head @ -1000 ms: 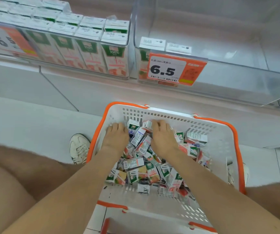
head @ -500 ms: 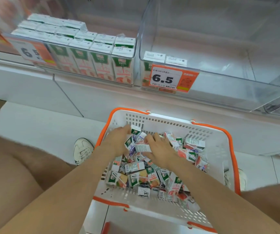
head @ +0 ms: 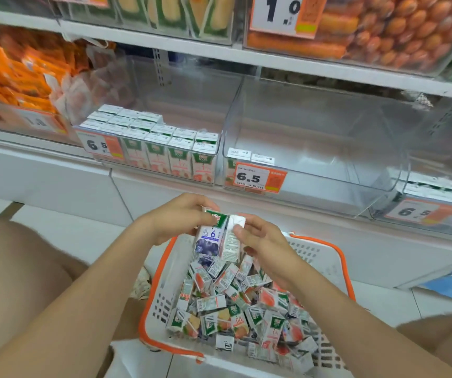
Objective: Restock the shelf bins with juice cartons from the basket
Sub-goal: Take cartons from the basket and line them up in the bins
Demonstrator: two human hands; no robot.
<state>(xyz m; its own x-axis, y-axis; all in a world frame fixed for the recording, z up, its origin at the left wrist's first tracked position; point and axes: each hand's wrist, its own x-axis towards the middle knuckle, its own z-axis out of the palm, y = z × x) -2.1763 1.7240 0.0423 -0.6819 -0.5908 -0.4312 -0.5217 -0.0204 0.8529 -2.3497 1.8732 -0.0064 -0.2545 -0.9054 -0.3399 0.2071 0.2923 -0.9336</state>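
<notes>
A white basket [head: 325, 257] with an orange rim sits on the floor, filled with several small juice cartons [head: 235, 304] lying jumbled. Above it my left hand [head: 175, 216] grips a blueberry juice carton [head: 210, 236] held upright. My right hand [head: 263, 241] pinches a second carton [head: 233, 238] pressed against the first. On the low shelf, a clear bin [head: 162, 148] on the left is packed with upright cartons. The middle clear bin [head: 328, 159] holds two cartons at its front left, behind a 6.5 price tag [head: 258, 178].
A third bin [head: 432, 203] with cartons and a 6.5 tag stands at the right. Upper shelves hold orange packets [head: 9, 75] and sausage-like snacks [head: 382, 28]. My bare knees flank the basket; a shoe [head: 141, 285] shows beside its left rim.
Both hands have lifted out of the basket, each with a carton, and hold the two together above its far rim. The view has tilted up toward the shelves.
</notes>
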